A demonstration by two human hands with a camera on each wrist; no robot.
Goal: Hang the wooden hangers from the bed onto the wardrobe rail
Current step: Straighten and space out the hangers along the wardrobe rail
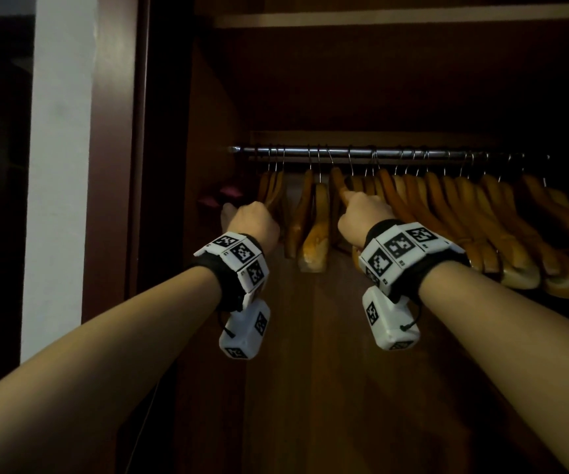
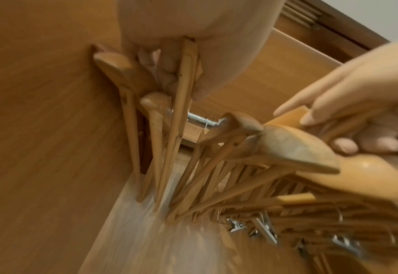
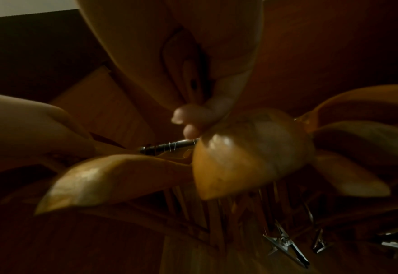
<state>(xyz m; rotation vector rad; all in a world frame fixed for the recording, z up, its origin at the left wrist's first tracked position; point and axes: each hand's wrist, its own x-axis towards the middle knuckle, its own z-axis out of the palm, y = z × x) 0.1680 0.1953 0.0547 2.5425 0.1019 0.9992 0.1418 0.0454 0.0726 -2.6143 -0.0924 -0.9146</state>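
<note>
A chrome wardrobe rail point(image 1: 379, 153) carries several wooden hangers point(image 1: 447, 213) by their wire hooks. My left hand point(image 1: 252, 218) reaches to the leftmost hangers point(image 1: 273, 189). In the left wrist view its thumb and curled fingers hold the lower bar of one hanger point(image 2: 183, 103) close to the side panel. My right hand point(image 1: 365, 212) grips the sloping arm of another hanger point(image 1: 339, 186) near the middle of the rail. From the right wrist its fingertips point(image 3: 188, 118) curl over that hanger's broad shoulder point(image 3: 240, 163), just below the rail point(image 3: 183, 143). The bed is out of sight.
The wardrobe's left side panel point(image 1: 208, 138) stands close beside my left hand, and a shelf point(image 1: 379, 18) runs above the rail. A white wall strip point(image 1: 60, 165) lies left of the wardrobe. Metal clips point(image 3: 287, 244) hang from some hangers' lower bars. The rail's right part is crowded.
</note>
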